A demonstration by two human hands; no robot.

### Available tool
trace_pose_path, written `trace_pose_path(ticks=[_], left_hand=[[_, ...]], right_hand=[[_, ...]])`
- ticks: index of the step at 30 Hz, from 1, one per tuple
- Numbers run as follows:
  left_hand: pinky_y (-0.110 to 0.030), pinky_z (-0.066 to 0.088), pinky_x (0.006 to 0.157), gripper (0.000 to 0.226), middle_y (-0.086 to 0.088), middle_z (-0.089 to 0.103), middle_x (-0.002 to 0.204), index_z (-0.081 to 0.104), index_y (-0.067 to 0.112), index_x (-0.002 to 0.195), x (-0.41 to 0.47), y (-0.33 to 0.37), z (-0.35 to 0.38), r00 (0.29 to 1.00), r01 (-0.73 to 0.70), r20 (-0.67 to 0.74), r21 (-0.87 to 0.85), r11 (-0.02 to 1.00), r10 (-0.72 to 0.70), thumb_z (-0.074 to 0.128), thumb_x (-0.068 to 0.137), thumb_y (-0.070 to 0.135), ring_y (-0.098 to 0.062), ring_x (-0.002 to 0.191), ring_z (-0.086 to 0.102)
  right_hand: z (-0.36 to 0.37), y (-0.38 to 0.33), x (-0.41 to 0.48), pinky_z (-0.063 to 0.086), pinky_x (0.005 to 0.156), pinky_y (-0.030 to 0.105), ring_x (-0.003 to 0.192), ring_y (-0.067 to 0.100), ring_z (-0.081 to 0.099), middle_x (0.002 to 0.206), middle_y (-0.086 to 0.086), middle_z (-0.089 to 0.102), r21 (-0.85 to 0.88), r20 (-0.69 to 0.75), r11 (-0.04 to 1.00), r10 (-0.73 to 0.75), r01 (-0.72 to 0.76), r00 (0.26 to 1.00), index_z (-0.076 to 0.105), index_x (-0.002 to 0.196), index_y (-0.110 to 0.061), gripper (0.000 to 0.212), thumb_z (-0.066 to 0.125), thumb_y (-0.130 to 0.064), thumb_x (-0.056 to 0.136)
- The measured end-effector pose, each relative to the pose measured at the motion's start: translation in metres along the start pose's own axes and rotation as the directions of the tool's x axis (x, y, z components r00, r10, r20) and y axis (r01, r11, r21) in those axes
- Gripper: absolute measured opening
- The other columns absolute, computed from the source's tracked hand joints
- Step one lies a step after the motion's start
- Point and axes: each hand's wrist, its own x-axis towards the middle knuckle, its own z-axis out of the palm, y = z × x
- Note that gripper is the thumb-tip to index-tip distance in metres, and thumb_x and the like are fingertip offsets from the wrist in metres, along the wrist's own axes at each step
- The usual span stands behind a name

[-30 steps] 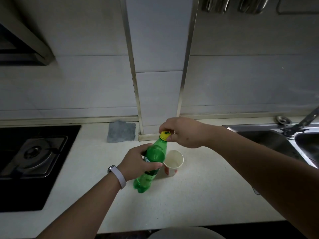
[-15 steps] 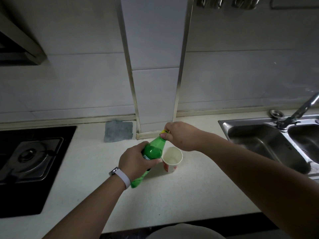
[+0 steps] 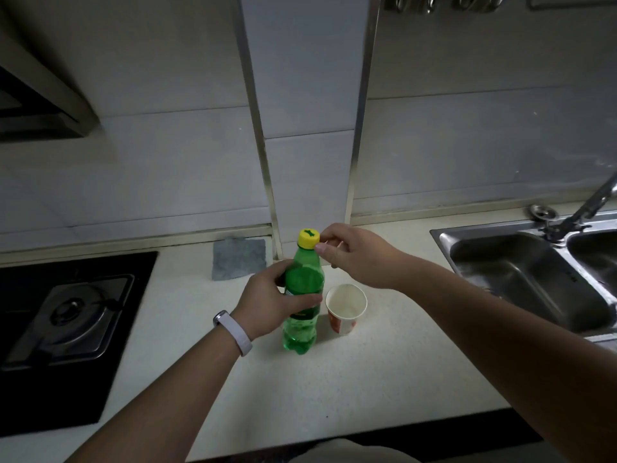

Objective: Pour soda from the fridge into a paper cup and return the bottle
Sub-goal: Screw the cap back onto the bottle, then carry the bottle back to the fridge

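A green soda bottle (image 3: 302, 332) with a yellow cap (image 3: 309, 238) stands upright on the pale counter (image 3: 334, 389). My left hand (image 3: 270, 304), with a white band on its wrist, is wrapped around the bottle's middle. My right hand (image 3: 354, 255) comes in from the right, and its thumb and forefinger pinch the cap's right edge. The cap sits on the bottle's neck. A white paper cup (image 3: 345, 310) with red print stands just right of the bottle, apart from both hands. Its inside looks pale, and I cannot tell whether it holds liquid.
A black gas hob (image 3: 66, 315) fills the counter's left part. A steel sink (image 3: 527, 272) with a tap (image 3: 591, 205) lies at the right. A grey cloth (image 3: 238, 259) lies by the tiled wall column (image 3: 310, 128) behind the bottle.
The bottle was tilted toward the cup and now stands upright. My right hand has slid off the top of the cap to its right side, leaving the cap uncovered.
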Motion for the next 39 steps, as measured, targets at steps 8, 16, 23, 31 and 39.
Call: trace_pose_path(ticks=[8,16,23,31,39], left_hand=[[-0.026,0.057,0.078,0.038,-0.001,0.077,0.096,0.071,0.007,0.106,0.003,0.045,-0.016,0.991,-0.091,-0.114,-0.227,0.970,0.066,0.084,0.070,0.002,-0.016,0.090,0.073],[-0.031,0.059,0.077,0.038,-0.009,0.076,0.096,0.068,0.000,0.107,-0.006,0.085,-0.014,0.942,-0.123,-0.336,-0.290,0.949,0.020,0.083,0.072,-0.003,-0.018,0.086,0.072],[-0.037,0.059,0.082,0.043,-0.008,0.076,0.099,0.070,0.010,0.102,-0.025,0.096,-0.001,0.878,-0.114,-0.476,-0.291,0.950,-0.041,0.088,0.063,0.013,-0.025,0.093,0.072],[-0.043,0.059,0.085,0.038,-0.002,0.076,0.093,0.073,0.026,0.092,-0.080,0.095,-0.003,0.773,-0.063,-0.624,-0.255,0.965,-0.114,0.087,0.056,0.027,-0.021,0.090,0.071],[-0.056,0.055,0.091,0.056,-0.010,0.074,0.105,0.069,0.014,0.111,-0.158,0.077,-0.044,0.643,-0.019,-0.743,-0.258,0.966,-0.185,0.087,0.060,0.028,-0.031,0.100,0.070]], right_hand=[[0.027,0.034,-0.002,0.056,0.091,0.041,0.099,0.019,0.067,0.107,0.004,0.069,0.499,0.108,0.833,0.213,-0.238,0.971,0.060,0.120,-0.014,0.046,0.038,-0.051,0.101],[0.041,0.059,0.001,0.048,0.103,0.046,0.110,0.026,0.067,0.117,0.011,0.071,0.697,0.484,0.539,0.133,-0.473,0.865,0.060,0.124,-0.012,0.062,0.041,-0.063,0.095],[0.041,0.056,0.001,0.045,0.106,0.045,0.117,0.025,0.064,0.126,0.008,0.068,0.700,0.624,0.477,-0.048,-0.531,0.780,0.057,0.132,-0.017,0.068,0.050,-0.064,0.083],[0.067,0.031,-0.001,0.049,0.102,0.043,0.115,0.030,0.065,0.123,0.011,0.069,0.663,0.705,0.467,-0.128,-0.585,0.697,0.062,0.129,-0.017,0.043,0.052,-0.046,0.097],[0.124,-0.037,-0.014,0.053,0.095,0.041,0.113,0.031,0.065,0.124,0.014,0.068,0.588,0.783,0.537,-0.192,-0.605,0.591,0.066,0.124,-0.018,0.037,0.052,-0.041,0.098]])
